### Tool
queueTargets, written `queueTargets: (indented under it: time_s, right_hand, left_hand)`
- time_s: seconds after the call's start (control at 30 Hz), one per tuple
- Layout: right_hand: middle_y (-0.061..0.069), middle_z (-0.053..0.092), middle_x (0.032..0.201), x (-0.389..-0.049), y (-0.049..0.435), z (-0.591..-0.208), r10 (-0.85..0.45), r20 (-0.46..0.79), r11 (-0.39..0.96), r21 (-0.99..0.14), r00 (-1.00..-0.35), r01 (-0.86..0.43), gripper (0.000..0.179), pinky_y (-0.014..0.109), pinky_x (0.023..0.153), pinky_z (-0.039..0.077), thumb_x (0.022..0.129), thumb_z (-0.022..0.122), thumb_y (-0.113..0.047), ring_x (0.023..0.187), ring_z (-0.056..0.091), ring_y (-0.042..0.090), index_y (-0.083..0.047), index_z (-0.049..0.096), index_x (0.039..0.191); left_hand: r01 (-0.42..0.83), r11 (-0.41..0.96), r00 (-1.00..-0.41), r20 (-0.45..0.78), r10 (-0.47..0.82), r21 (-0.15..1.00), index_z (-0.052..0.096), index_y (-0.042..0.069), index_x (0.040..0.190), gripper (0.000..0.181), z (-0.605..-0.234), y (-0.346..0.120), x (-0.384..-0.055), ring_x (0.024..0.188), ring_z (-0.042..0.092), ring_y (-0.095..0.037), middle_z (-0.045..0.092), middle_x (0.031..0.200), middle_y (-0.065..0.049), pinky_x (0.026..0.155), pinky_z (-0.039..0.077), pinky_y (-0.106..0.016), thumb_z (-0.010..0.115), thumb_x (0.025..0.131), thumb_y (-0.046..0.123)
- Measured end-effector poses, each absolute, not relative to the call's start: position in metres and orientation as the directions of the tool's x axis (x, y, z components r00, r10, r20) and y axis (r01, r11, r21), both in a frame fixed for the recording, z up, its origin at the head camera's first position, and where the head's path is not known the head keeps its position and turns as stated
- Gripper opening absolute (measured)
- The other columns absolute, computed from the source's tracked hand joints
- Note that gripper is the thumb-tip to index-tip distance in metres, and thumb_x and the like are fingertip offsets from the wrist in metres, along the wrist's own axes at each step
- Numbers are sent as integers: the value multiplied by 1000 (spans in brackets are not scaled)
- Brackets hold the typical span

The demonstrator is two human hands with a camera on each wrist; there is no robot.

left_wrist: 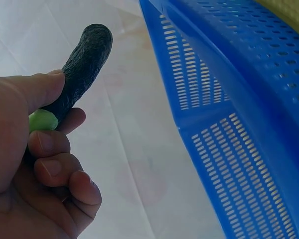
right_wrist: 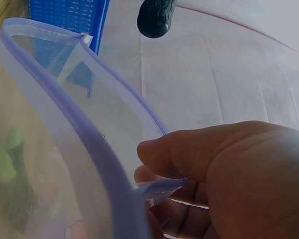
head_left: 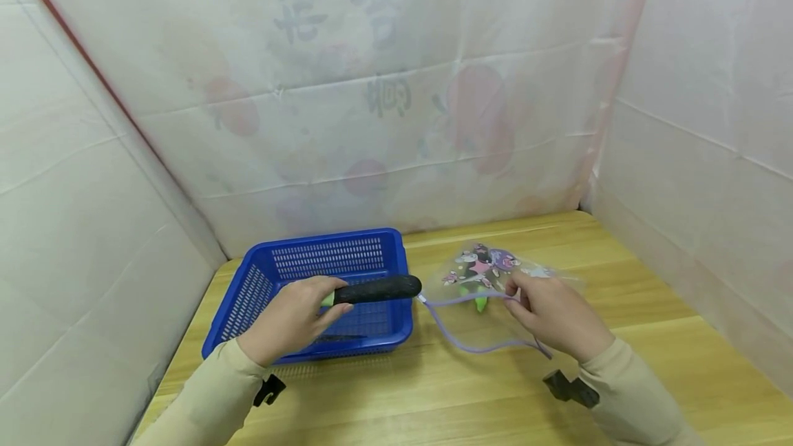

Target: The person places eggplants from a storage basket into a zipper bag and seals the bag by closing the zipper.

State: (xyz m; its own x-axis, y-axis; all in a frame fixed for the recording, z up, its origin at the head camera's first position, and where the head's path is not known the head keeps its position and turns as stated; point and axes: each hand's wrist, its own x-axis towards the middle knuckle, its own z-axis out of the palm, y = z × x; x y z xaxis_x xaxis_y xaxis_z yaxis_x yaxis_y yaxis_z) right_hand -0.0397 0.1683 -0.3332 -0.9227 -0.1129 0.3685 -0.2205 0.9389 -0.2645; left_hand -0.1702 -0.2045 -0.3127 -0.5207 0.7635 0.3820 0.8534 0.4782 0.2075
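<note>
A long dark eggplant (head_left: 379,289) with a pale green end is held between the thumb and fingers of my left hand (head_left: 299,315). It lies roughly level, its rounded tip over the basket's right rim and pointing toward the bag. My right hand (head_left: 553,312) pinches the purple zip edge of a clear zip bag (right_wrist: 79,122). The bag's mouth gapes wide, with a white slider at its far corner. Inside the bag, a green-and-dark item (right_wrist: 2,162) shows blurred through the plastic. Cartoon prints (head_left: 486,263) decorate the bag's far side.
A blue slatted basket (head_left: 399,253) stands on the left of the wooden table (head_left: 434,398), under the left hand. Pale cloth walls (head_left: 347,122) close in the back and both sides. Black wrist mounts (head_left: 573,389) sit below the sleeves.
</note>
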Motion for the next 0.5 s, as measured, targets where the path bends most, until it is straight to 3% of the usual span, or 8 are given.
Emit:
queueTargets:
  time_s: [0.5]
  right_hand:
    - [-15, 43, 61, -40, 168, -334, -116, 369, 937, -268, -922, -225, 12, 21, 46, 35, 84, 71, -12, 51, 36, 0, -17, 61, 87]
  left_hand:
    - [832, 472, -554, 392, 734, 293, 69, 11, 110, 27, -324, -195, -156, 80, 64, -7, 70, 99, 0, 65, 52, -26, 69, 89, 29]
